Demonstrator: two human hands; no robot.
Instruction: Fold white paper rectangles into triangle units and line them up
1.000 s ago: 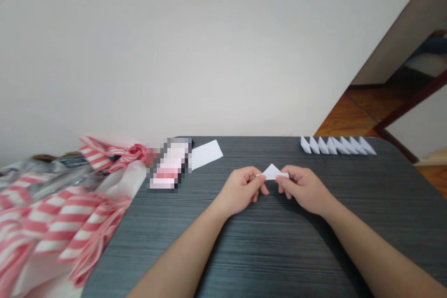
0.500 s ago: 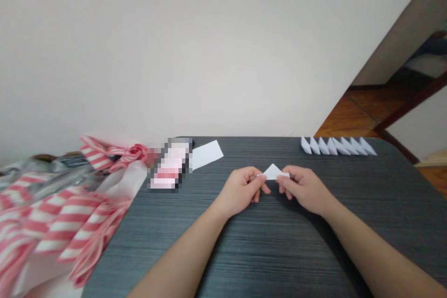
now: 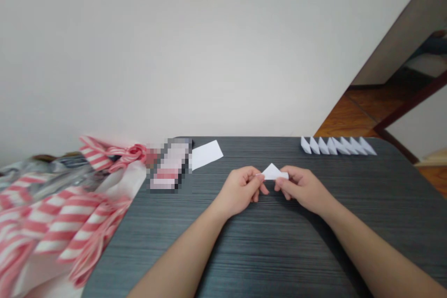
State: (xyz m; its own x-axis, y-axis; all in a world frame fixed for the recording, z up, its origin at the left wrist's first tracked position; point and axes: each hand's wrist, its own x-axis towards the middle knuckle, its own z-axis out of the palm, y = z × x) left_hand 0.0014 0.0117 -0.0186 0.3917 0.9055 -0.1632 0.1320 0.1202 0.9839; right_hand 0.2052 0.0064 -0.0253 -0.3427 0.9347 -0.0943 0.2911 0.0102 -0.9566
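Note:
Between my hands is a small piece of folded white paper with a triangular peak pointing away from me and a straight band along its near edge. My left hand pinches its left end between thumb and fingers. On the other end, my right hand is closed, its thumb lying over the band. The fingers hide both ends of the paper. To the far right stands a row of several folded white paper pieces, all of similar pointed shape. A flat white paper sheet lies at the back left.
The dark wood-grain table meets a pale wall at its far edge. At its left corner lies a blurred-out, phone-like object. Red-and-white striped cloth is heaped beyond the left edge. Wooden floor shows at right.
The right hand has shifted very slightly left along the folded paper, its thumb further over the band. The left hand, the sheet and the row look the same.

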